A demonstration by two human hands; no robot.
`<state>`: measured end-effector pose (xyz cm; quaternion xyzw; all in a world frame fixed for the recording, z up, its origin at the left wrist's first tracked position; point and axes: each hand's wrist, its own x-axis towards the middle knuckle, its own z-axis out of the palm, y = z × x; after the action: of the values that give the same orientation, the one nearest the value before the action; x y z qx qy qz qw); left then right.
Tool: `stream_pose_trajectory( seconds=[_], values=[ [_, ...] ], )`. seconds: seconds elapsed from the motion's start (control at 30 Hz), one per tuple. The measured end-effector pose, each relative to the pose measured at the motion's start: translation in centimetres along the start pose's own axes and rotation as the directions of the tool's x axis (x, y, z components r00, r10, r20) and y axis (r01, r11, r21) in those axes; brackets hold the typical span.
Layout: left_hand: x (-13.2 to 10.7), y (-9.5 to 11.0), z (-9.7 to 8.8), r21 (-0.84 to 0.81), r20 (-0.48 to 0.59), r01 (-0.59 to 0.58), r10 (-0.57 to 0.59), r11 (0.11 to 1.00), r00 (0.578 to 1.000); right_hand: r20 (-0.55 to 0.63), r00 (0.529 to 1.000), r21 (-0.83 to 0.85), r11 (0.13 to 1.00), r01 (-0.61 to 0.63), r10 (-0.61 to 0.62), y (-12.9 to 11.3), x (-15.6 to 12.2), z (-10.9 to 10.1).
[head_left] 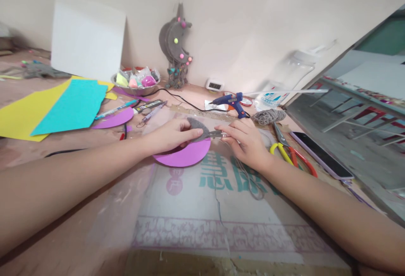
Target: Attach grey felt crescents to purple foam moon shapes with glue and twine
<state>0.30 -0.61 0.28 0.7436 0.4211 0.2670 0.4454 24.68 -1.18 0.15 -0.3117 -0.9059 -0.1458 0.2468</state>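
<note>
A grey crescent-shaped felt piece (199, 129) lies on a purple foam circle (185, 155) in the middle of the work surface. My left hand (171, 135) presses down on the grey piece with closed fingers, thumb along its edge. My right hand (247, 139) pinches the crescent's pointed right tip, where a thin cord runs off toward me. Both forearms reach in from the bottom corners.
Yellow-and-red scissors (292, 153) and a phone (321, 154) lie to the right. A blue glue gun (232, 102), twine ball (268, 116), metal bowl of craft bits (136, 82), foam sheets (68, 107), pens (148, 109) and a hanging moon ornament (175, 44) sit behind.
</note>
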Motion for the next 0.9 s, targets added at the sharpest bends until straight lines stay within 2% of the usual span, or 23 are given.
stream_pose_trajectory(
  seconds=[0.9],
  values=[
    [0.09, -0.09, -0.08, -0.009, 0.026, 0.011, -0.011, 1.000, 1.000, 0.041, 0.999, 0.010, 1.000, 0.010, -0.011, 0.10, 0.02, 0.18]
  ],
)
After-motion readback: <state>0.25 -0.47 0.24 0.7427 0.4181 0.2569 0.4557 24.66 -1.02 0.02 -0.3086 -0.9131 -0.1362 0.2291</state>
